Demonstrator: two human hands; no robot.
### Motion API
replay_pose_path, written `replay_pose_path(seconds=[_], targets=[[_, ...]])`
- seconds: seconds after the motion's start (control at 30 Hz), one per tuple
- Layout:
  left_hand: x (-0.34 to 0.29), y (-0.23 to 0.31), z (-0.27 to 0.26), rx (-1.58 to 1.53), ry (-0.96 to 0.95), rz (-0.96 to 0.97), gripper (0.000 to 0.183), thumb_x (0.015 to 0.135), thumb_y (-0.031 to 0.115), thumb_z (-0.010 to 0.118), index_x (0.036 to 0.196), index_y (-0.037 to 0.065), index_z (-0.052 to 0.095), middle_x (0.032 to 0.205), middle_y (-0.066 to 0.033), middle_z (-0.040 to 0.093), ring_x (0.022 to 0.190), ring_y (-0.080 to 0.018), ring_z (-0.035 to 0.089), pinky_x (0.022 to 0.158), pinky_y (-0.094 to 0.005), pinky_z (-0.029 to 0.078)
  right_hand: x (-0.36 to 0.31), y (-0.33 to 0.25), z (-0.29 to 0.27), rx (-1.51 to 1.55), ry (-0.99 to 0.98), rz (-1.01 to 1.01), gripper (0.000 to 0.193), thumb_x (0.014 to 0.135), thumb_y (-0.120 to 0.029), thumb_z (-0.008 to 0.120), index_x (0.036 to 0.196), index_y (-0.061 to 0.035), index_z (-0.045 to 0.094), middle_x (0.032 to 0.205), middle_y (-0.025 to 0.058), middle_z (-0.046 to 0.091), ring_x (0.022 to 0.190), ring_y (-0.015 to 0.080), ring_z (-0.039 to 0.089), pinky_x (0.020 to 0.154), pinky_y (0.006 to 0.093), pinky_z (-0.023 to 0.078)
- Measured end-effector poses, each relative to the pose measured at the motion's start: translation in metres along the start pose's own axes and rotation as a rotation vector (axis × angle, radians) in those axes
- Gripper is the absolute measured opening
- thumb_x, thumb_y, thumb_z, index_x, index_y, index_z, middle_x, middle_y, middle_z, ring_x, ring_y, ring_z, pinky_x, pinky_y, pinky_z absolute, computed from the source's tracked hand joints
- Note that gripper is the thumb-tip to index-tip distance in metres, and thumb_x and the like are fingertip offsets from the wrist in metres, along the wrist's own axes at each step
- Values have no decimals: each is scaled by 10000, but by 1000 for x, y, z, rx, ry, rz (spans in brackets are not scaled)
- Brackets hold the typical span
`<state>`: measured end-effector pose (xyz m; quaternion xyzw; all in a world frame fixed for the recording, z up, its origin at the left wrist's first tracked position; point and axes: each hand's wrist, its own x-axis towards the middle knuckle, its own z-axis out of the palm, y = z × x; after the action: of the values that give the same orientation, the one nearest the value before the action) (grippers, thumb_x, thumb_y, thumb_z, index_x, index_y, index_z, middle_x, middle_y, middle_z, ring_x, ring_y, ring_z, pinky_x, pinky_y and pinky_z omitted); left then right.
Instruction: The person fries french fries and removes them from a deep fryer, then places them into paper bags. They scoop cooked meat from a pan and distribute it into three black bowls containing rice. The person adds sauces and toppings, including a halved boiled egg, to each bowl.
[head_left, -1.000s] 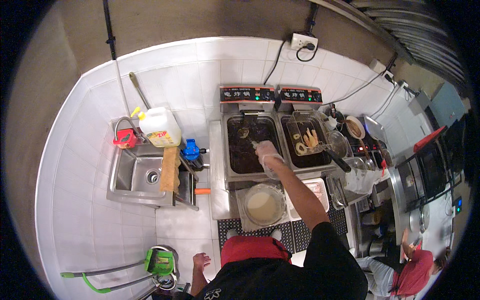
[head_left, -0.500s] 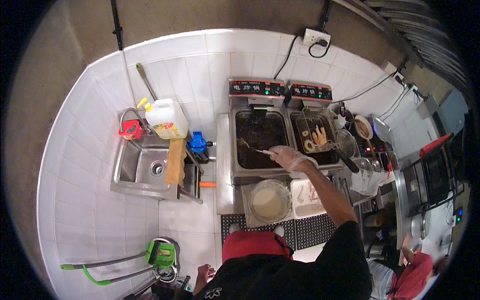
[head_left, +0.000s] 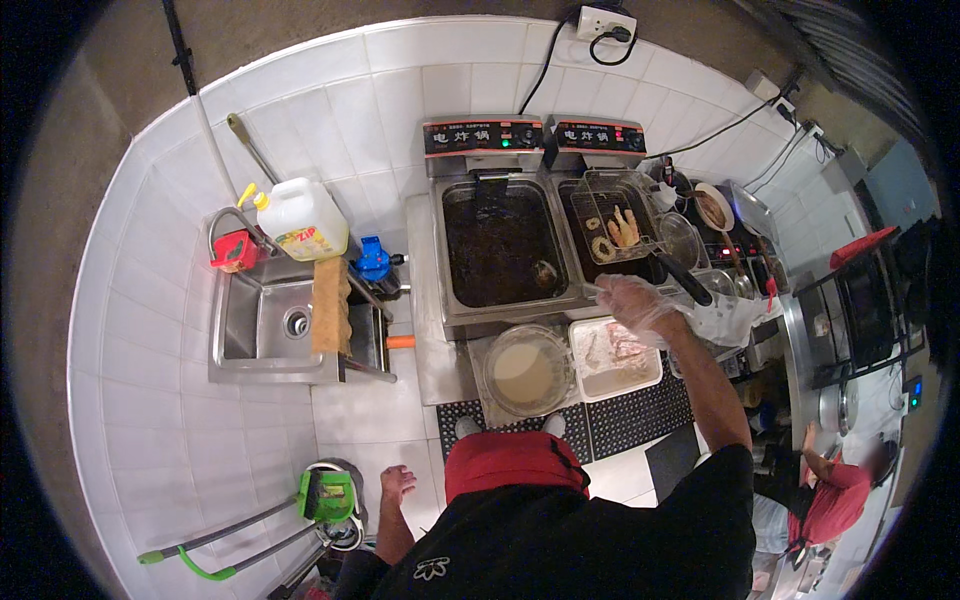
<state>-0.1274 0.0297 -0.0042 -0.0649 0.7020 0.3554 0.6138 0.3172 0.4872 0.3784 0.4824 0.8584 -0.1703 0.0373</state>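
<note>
My right hand (head_left: 634,302), in a clear plastic glove, is closed around the handle of a small skimmer. The skimmer's head (head_left: 546,277) dips into the dark oil at the right side of the left fryer vat (head_left: 465,290). Hung over the right fryer (head_left: 572,205), a wire frying basket (head_left: 608,256) with a black handle holds fried strips (head_left: 624,229) and ring-shaped pieces (head_left: 601,246). Below my right hand, a white tray (head_left: 612,384) carries pale, floured-looking pieces. Beside it stands a bowl of pale batter (head_left: 525,372). My bare left hand (head_left: 398,483) hangs empty at my side, fingers loosely apart.
At left are a steel sink (head_left: 222,330), a white jug (head_left: 305,215) and a brown slab (head_left: 330,310). A green dustpan (head_left: 328,495) is on the floor. Pans (head_left: 715,205) crowd the right counter; a co-worker in red (head_left: 838,505) stands at far right.
My right hand has moved right, drawing the skimmer from the left side of the left vat to its right side. My left hand has come forward. The view has shifted.
</note>
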Motion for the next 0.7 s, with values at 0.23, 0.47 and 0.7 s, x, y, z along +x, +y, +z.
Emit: replay_pose_path(seconds=[0.23, 0.47, 0.7], targets=[[15, 22, 17, 95, -27, 33, 372, 1002, 313, 545, 1271, 71, 627, 936, -126, 711, 765, -284, 710, 700, -479, 566, 28, -20, 28, 608, -247, 57, 419, 1015, -265, 634, 1347, -10, 616, 916, 96, 701, 695, 169, 618, 630, 328, 494], [6, 2, 37, 138, -37, -3, 372, 1033, 326, 528, 1292, 77, 624, 946, -129, 715, 816, -303, 726, 719, -481, 584, -10, -43, 81, 1515, -134, 409, 359, 1026, -300, 677, 1286, -57, 622, 775, -34, 560, 547, 54, 419, 461, 229, 332], [-12, -10, 43, 808, -580, 239, 257, 996, 180, 514, 1130, 33, 676, 804, -121, 621, 711, -295, 634, 671, -434, 562, -51, -36, 5, 1731, 136, 97, 246, 1053, -339, 634, 1005, -98, 629, 753, -38, 547, 573, 55, 475, 477, 242, 357]])
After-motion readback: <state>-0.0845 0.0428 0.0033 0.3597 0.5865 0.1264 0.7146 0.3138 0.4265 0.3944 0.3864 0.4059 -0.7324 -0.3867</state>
